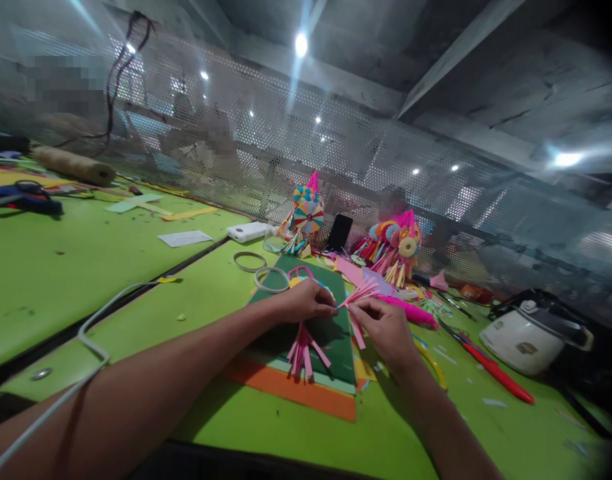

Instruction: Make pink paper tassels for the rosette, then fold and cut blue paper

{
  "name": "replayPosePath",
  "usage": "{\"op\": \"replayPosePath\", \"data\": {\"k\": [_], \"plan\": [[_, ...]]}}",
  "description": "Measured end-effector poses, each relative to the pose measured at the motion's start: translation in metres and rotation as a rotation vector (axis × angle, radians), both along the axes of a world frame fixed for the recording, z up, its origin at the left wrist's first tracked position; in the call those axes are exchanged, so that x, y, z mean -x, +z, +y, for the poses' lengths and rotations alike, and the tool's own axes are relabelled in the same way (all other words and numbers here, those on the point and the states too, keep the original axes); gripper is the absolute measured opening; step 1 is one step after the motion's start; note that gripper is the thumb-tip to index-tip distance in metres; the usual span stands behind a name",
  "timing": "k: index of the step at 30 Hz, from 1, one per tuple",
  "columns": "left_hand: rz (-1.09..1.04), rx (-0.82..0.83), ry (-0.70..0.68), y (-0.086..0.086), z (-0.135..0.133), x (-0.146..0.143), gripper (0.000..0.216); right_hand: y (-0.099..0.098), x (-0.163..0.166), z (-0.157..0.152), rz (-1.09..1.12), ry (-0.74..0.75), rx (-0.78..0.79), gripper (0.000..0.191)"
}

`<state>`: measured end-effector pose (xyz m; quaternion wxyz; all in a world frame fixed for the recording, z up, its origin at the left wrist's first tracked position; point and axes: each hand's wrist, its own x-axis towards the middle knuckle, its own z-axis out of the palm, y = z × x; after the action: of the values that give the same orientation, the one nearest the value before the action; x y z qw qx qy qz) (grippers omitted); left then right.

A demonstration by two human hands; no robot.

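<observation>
My left hand [309, 301] is closed in a pinch at the narrow end of a pink paper tassel [363, 291]. My right hand [383, 328] pinches the same tassel from the other side, and its cut strips fan out above the fingers. Below my left hand a second pink paper tassel [302, 353] spreads its strips over a dark green sheet [336, 363]. Part of a yellow and pink paper piece [301, 273] shows behind my left hand; the rest is hidden. Fingers cover the exact gripping point.
Colourful paper lantern ornaments [309, 217] stand at the back beside a black phone [339, 232]. Two rings [271, 281] lie left of the green sheet. A red-handled cutter [501, 377] and a white pot [523, 337] are at right. A white cable [93, 343] crosses my left forearm.
</observation>
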<state>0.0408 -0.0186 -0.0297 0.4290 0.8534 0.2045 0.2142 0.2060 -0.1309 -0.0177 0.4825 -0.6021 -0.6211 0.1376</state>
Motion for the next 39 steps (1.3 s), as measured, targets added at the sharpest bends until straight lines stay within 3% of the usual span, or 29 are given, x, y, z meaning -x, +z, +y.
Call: {"op": "replayPosePath", "data": {"k": [5,21,32,39], "plan": [[0.009,-0.036,-0.011,-0.001,0.002,-0.001,0.031,0.001,0.000,-0.001,0.061,0.010,0.012,0.023],[0.011,0.094,-0.042,-0.006,0.008,-0.001,0.038,-0.010,-0.009,0.010,0.180,-0.024,-0.065,0.021],[-0.006,0.327,0.013,-0.003,0.006,-0.004,0.027,-0.014,-0.013,0.015,0.135,-0.071,-0.046,0.023],[-0.008,0.310,-0.028,-0.004,0.009,-0.003,0.026,-0.014,-0.011,0.015,0.149,-0.091,-0.048,0.021]]}}
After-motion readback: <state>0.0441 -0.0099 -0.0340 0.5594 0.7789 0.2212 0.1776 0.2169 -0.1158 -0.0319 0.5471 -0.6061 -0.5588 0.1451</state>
